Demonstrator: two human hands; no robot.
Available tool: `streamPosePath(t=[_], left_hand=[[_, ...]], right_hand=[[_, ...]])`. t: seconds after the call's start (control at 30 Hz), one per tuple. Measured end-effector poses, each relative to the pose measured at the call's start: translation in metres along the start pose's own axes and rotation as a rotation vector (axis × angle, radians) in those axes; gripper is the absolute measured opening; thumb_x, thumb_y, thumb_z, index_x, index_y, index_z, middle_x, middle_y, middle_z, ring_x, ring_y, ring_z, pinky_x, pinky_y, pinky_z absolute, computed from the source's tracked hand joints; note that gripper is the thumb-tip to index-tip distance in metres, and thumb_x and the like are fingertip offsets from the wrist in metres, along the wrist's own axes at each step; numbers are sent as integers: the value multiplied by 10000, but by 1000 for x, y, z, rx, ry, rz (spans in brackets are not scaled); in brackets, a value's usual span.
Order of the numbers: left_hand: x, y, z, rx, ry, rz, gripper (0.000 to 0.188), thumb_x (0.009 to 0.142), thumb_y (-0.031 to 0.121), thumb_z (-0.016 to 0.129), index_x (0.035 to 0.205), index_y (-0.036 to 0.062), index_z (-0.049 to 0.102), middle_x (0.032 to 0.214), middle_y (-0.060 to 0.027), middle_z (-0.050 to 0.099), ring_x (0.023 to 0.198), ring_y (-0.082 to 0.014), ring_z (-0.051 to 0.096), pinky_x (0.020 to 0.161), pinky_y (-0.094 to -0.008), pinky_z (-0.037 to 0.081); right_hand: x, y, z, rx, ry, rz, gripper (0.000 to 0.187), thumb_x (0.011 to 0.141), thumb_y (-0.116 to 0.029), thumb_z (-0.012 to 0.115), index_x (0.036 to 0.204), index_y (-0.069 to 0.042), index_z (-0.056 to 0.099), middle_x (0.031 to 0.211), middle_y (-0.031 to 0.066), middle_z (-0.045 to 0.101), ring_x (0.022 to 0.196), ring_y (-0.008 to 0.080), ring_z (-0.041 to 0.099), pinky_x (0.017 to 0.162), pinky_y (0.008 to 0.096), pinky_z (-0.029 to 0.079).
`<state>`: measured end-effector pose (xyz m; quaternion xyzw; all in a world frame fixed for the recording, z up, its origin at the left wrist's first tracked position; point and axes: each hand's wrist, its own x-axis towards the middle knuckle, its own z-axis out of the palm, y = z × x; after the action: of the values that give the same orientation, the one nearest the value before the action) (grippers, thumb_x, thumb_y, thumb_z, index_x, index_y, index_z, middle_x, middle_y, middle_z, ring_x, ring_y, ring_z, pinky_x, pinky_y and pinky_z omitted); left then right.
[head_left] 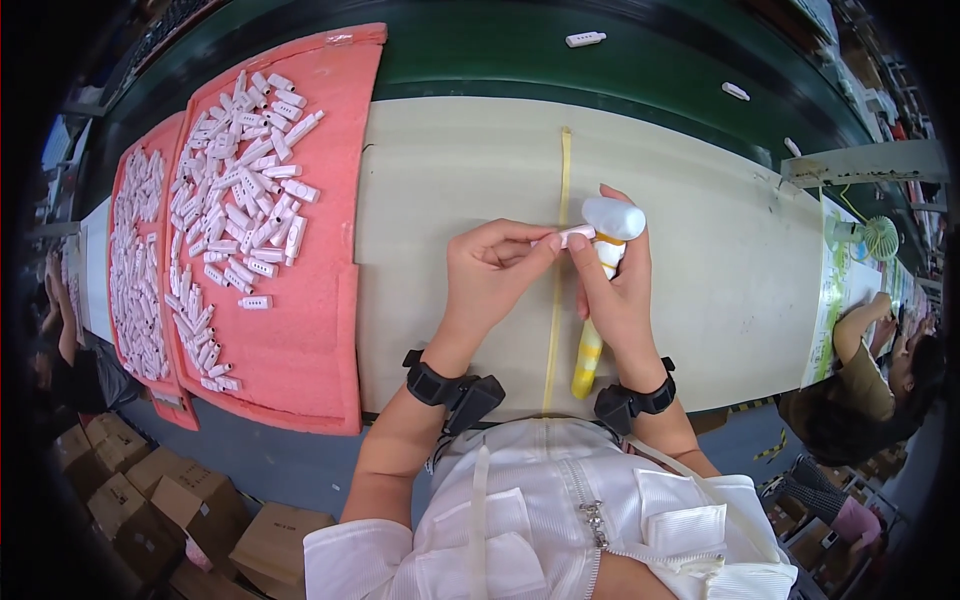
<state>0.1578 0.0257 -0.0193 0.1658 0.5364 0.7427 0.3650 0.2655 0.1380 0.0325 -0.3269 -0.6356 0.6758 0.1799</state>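
White zipped top [545,490], short sleeves [350,560], black wristbands [438,386]

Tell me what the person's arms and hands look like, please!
The left hand and right hand are bare, with no gloves. Black straps with chunky, angular black attachments circle both wrists. A short, white, ribbed fabric sleeve covers the left upper arm.

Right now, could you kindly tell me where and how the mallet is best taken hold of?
Probably the handle at its yellow end, coming from the near side: that slim, straight part sticks out free past the right hand.
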Motion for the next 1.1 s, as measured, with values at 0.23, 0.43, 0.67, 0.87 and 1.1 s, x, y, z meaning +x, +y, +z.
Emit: streamPosePath(t=[0.23, 0.43, 0.67, 0.87, 1.1], left_hand=[[-2, -4, 2, 50, -39, 156, 178, 907, -41, 743, 1084, -47, 725, 1059, -127, 763, 973, -148, 737, 851, -256, 611], [-2, 9, -8, 175, -20, 51, 200, 901, -47, 752, 1097, -44, 714, 1043, -137, 751, 922, -178, 743, 824, -277, 619], [28, 57, -84, -247, 795, 418, 350, 1054, 257, 607, 1274, -14, 601, 1090, -111, 696, 901, -194, 699, 858, -294, 572], [52, 61, -81, 221, 586, 253, 338, 1036, 205, 627, 1303, 0, 594, 925, -79, 690, 729, -140, 634, 713, -237, 521], [220, 57, -18, 1180, 104, 506, 475, 905, 227, 715, 1330, 43, 612, 881, -128, 743, 780, -315, 734, 726, -406, 576]], right_hand=[[2, 8, 0, -58, 10, -67, 555, 1019, -213, 657, 1482, -72, 386, 971, 41, 614, 496, 35, 482, 413, 193, 382], [1, 7, -6, 16, -12, 53, 533, 1015, -159, 647, 1458, -76, 362, 970, 29, 603, 547, 49, 498, 422, 216, 401], [3, 10, -11, 45, 12, 48, 538, 1021, -174, 639, 1472, -78, 362, 979, 22, 611, 528, 45, 486, 424, 209, 407], [4, 10, -9, 27, -8, 73, 546, 1025, -205, 644, 1486, -81, 377, 984, 25, 610, 503, 37, 470, 417, 207, 396], [6, 10, -10, 38, -31, 82, 543, 1024, -198, 645, 1479, -81, 372, 979, 22, 605, 502, 41, 473, 415, 213, 396]])
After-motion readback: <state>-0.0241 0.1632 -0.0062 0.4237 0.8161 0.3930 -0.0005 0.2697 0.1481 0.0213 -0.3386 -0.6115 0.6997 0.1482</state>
